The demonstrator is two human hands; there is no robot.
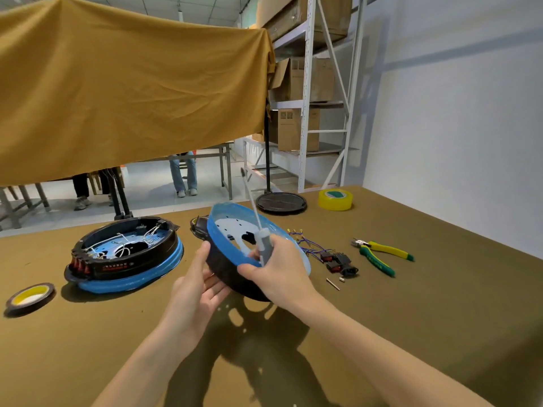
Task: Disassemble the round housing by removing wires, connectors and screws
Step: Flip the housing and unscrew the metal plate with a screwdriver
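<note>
Left hand [194, 292] open under tilted round housing [235, 254]; right hand [279, 274] grips screwdriver [262, 245]; labels unreadable

Round housing [232, 259] between the hands looks like glossy black plastic with a smooth blue rim, counter [411, 304] under them is matt olive cloth, screwdriver [262, 245] handle's matt grey plastic.

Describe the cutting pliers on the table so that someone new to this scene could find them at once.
Start at the olive-green table and go right of the tilted round housing held in both hands. Past the pile of loose wires and black connectors lie the pliers. Their yellow-and-green handles set them apart; the only other yellow things nearby are tape rolls.
</note>
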